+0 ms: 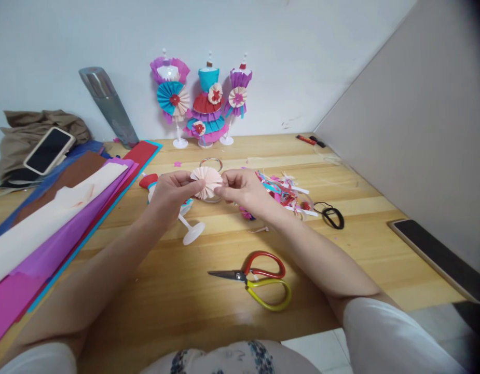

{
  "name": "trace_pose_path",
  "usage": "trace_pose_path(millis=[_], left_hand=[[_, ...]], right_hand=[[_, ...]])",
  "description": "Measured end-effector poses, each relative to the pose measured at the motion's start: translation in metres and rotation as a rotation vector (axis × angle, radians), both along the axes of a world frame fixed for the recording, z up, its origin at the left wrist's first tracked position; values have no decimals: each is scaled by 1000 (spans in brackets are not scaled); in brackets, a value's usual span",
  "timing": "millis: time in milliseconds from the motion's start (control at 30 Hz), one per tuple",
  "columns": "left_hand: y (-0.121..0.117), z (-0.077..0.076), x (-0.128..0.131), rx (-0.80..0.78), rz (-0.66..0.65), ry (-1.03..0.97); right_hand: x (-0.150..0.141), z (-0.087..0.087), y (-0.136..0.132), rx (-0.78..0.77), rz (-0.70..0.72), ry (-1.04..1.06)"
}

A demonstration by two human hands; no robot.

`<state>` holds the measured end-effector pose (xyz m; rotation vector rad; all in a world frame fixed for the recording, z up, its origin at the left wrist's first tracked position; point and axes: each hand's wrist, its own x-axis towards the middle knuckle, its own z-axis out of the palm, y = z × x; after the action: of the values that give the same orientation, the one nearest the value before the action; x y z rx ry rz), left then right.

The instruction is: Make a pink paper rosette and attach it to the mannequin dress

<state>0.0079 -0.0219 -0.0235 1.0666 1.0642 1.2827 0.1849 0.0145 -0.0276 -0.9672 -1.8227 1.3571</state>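
Between my two hands is a pale pink pleated paper rosette (207, 182), fanned into a nearly full round. My left hand (173, 191) pinches its left side with the thumb in front. On the lower right edge, the thumb and fingers of my right hand (243, 189) grip it too. Behind my left hand lies a small white mannequin stand (193, 234), its upper part with red and blue paper mostly hidden. Scissors (249, 278) with one red and one yellow handle rest nearer to me, blades pointing left.
Three paper-dressed mini mannequins (209, 111) stand by the wall. Coloured paper sheets (64, 218), a phone (49, 150) and a leaning bottle (109, 106) are left. Paper scraps (286, 192), a black hair tie (333, 215) and a dark flat device (434, 254) lie right.
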Motion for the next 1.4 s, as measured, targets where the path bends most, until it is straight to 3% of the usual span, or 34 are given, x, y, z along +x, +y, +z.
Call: trace_pose_path(millis=[233,567,1033,1167,1400], left_hand=[[0,1,-1,1,-28,15],[-3,9,2,-15,-40,-29],[2,-1,-4,1,-34,54],[2,-2,-4,16,-25,69],[-2,-5,0,-83,-120,281]], right_hand=[[4,7,2,5,-1,50],[6,6,6,-126,59,181],[6,5,6,-16,71,29],[6,6,6,11,42,70],[-2,-3,1,77,-53,68]])
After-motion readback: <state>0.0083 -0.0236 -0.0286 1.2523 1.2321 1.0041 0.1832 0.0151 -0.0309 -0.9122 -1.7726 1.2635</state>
